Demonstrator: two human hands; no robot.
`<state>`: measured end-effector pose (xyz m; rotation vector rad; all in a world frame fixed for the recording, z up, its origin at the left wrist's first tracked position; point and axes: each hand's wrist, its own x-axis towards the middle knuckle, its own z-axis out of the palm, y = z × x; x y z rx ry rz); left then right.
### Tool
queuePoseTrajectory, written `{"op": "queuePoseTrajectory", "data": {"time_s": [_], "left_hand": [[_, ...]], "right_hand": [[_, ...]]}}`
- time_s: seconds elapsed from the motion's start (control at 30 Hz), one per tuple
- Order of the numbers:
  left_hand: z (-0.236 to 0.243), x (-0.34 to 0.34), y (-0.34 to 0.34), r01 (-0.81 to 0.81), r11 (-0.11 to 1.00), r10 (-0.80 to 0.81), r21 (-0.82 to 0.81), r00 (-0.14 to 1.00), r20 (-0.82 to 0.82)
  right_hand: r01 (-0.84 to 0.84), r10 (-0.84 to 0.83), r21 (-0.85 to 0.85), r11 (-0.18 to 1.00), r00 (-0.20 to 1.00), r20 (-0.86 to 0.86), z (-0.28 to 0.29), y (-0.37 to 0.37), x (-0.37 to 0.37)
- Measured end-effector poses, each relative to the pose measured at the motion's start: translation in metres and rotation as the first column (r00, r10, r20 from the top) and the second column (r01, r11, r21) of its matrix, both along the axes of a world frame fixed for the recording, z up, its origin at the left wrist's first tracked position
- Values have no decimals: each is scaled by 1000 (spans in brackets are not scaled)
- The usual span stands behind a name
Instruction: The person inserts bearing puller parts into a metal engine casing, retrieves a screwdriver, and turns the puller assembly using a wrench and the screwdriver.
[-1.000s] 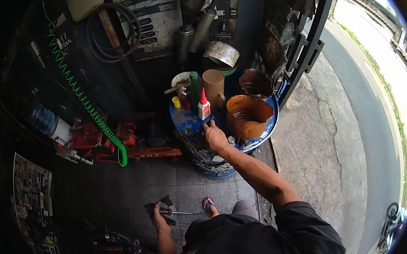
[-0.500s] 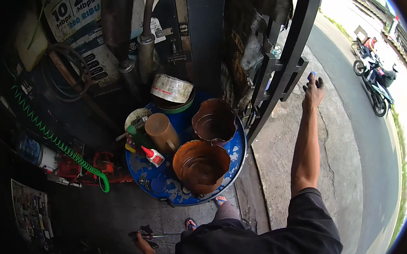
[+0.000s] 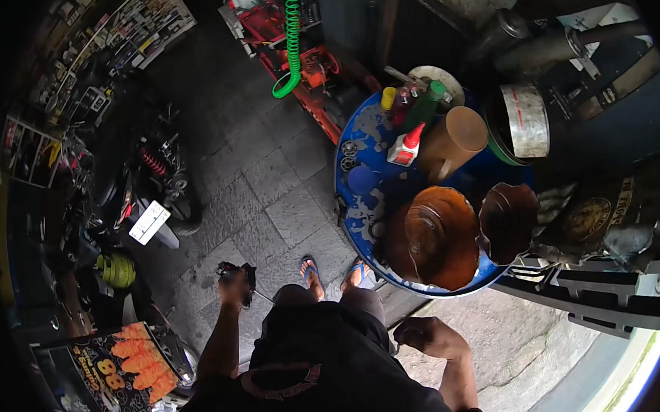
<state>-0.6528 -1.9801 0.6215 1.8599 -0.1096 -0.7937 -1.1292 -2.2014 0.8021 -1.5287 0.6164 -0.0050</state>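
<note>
Low at left, my left hand (image 3: 233,287) is closed around a dark, greasy machine part (image 3: 245,273). A thin metal shaft, like a screwdriver's, juts out beside it. My right hand (image 3: 432,338) is curled near my right thigh, over the edge of the doorway; what its fingers hold, if anything, is hidden. To the right stands a blue drum top (image 3: 361,223) with flaking paint. On it are two rusty jagged-rimmed bowls, the larger bowl (image 3: 443,233) nearest my right hand, a brown plastic jug (image 3: 457,140), a white bottle with red nozzle (image 3: 407,146) and a green bottle (image 3: 425,104).
A motorcycle (image 3: 146,178) with a white plate stands at left, near a green gas cylinder (image 3: 115,270). A red floor jack (image 3: 312,80) lies behind the drum under a coiled green hose (image 3: 293,36). Dark metal gate bars (image 3: 573,290) are at right, beside the concrete pavement (image 3: 494,339).
My view has swung left from the road into the workshop. My right arm, stretched out toward the street with something small and blue at its fingertips, is drawn back. My left hand keeps the dark part.
</note>
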Motion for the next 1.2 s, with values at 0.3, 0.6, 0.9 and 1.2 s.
{"op": "queuePoseTrajectory", "data": {"time_s": [0.3, 0.6, 0.9, 1.2], "left_hand": [[-24, -46, 124, -324, 941, 320, 95, 946, 52], [-38, -134, 307, -794, 606, 793, 42, 608, 46], [-64, -283, 500, -953, -49, 998, 299, -59, -24], [-88, -467, 522, -709, -419, 901, 567, -404, 159]], "right_hand": [[-332, -166, -850, 410, 889, -427, 59, -142, 230], [-585, -113, -793, 171, 788, -606, -30, -186, 253], [-204, -108, -970, 132, 970, -219, -37, -141, 398], [-772, 638, -585, 250, 586, -500, -174, 364, 509]]}}
